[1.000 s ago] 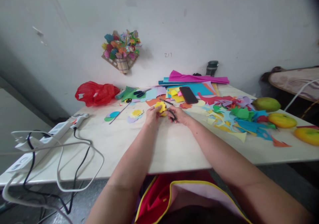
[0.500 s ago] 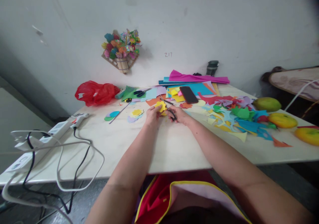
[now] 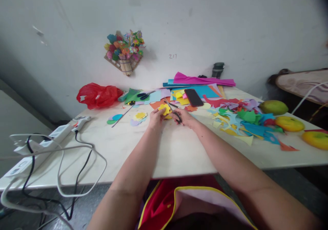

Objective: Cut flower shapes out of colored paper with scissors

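My left hand [image 3: 156,118] is closed on a yellow flower-shaped paper cutout [image 3: 165,109], thumb on top, above the middle of the table. My right hand [image 3: 186,117] grips dark-handled scissors [image 3: 176,115], whose blades point up and left at the flower's right edge. Whether the blades touch the paper I cannot tell. To the left of my hands lies another yellow flower cutout [image 3: 140,115] on pale purple and blue paper pieces. Farther left are blue and green paper rounds [image 3: 117,117]. Orange paper [image 3: 156,104] lies just behind my left hand.
A black phone [image 3: 194,97] rests on coloured sheets [image 3: 202,91] at the back. Paper scraps [image 3: 246,120] and several yellow-green fruits [image 3: 289,123] spread on the right. At left are a red plastic bag [image 3: 99,96], power strips [image 3: 41,155] and loose cables. A second pair of scissors [image 3: 144,95] lies behind.
The scissors blades have turned slightly and now lie closer along the flower's right edge. Both hands stay nearly in place, and the flower shifts only slightly.
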### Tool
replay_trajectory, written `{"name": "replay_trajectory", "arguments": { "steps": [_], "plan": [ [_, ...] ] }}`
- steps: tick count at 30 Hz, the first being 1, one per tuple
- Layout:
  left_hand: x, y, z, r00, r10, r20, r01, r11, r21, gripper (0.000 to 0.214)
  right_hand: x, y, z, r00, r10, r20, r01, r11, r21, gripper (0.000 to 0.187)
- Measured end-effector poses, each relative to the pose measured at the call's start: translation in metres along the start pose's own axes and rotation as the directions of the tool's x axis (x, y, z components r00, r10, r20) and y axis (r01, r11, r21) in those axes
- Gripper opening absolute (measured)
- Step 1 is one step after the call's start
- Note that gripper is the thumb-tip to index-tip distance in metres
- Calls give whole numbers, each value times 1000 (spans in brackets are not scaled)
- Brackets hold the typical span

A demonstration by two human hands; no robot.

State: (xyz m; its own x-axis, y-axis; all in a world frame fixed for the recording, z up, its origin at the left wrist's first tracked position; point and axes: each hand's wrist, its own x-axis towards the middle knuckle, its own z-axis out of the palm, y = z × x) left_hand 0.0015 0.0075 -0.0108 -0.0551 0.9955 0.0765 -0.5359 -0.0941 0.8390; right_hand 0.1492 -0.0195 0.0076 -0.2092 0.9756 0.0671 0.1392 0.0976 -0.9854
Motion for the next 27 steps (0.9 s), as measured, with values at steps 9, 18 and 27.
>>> {"name": "replay_trajectory", "arguments": {
  "steps": [9, 18, 27],
  "plan": [
    [-4, 5, -1, 983, -77, 164, 54, 988, 144, 30, 12, 11, -16, 988, -95, -120, 115, 980, 166, 39],
    [-9, 4, -2, 955, -175, 239, 89, 940, 331, 30, 14, 8, -16, 981, -124, -146, 159, 952, 263, 39],
    [0, -2, -6, 978, -96, 185, 48, 969, 244, 31, 16, 7, -14, 976, -98, -194, 141, 965, 219, 41]
  ]
}}
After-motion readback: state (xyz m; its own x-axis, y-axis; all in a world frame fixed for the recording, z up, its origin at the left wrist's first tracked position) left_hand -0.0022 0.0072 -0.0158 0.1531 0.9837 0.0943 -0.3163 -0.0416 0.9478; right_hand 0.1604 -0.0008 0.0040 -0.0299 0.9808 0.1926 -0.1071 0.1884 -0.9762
